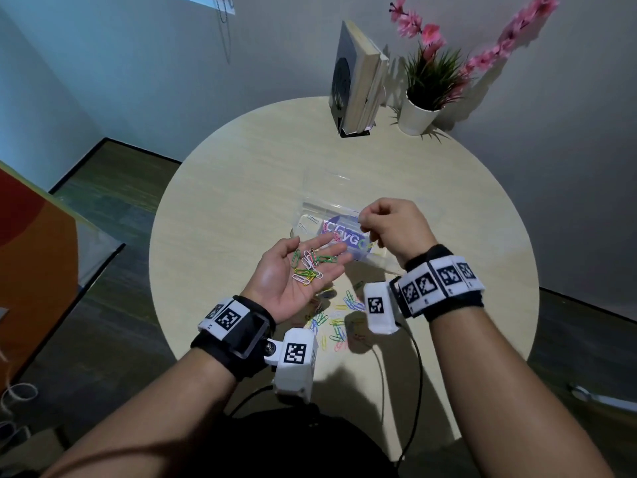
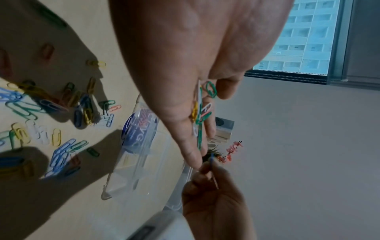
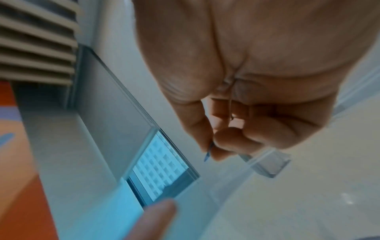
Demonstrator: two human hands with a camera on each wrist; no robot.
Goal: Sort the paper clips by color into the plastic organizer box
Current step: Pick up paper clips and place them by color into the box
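My left hand (image 1: 296, 270) lies palm up above the table with straight fingers, carrying several green, pink, white and yellow paper clips (image 1: 310, 267) on the palm. My right hand (image 1: 386, 225) hovers over the clear plastic organizer box (image 1: 320, 201), its fingers curled, thumb and forefinger pinching a blue paper clip (image 3: 207, 154). That blue paper clip (image 2: 211, 160) also shows in the left wrist view. A white clip (image 1: 312, 219) lies in the box's left compartment. A loose pile of mixed clips (image 1: 339, 319) lies on the table near me.
The round light wooden table (image 1: 241, 188) carries a book stand with books (image 1: 358, 81) and a white potted plant with pink flowers (image 1: 424, 94) at its far edge. Cables (image 1: 413, 391) hang off the near edge. The box's labelled lid (image 1: 344, 236) lies under my hands.
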